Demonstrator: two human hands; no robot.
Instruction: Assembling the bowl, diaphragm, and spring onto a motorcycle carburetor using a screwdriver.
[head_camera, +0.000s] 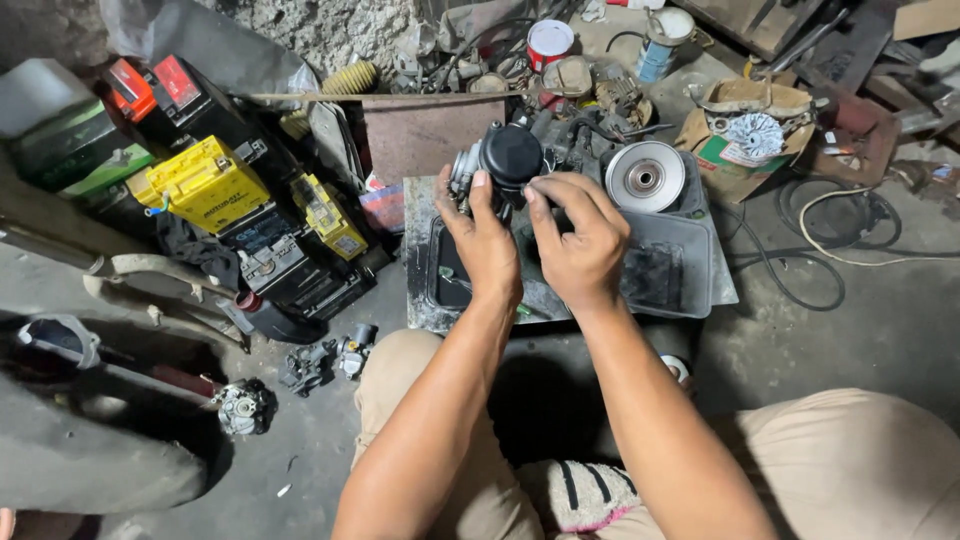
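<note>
Together, both hands close on one dark metal engine part (505, 160), a carburettor-like body with a round black cap, held above a grey plastic tray (690, 262) that sits on a worn metal plate. The left hand (483, 240) cups it from the left with the thumb up against the cap, while the right hand (578, 235) comes in beside it, fingers curled over the front; the two hands touch, so the part seems steadied by one and worked by the other, though the fingertips hide what they press. Holding it over the tray looks sensible, since anything that drops or drips would land inside it. Just beyond the right hand a bright round pulley disc (645, 177) rests at the tray's far edge. Farther right of that hand an open cardboard box (745, 135) with a green side panel holds a small finned silver wheel. Well left of the left hand stand box-shaped batteries: a yellow one (208, 185) with dark lettering, a smaller yellow one (328, 215) nearer the hands, and black ones with red tops behind. Beyond the hands, a red tin with a white lid (549, 43) stands among clutter. Below the left hand, small grey carburettor bodies (305, 367) lie on the concrete floor.
</note>
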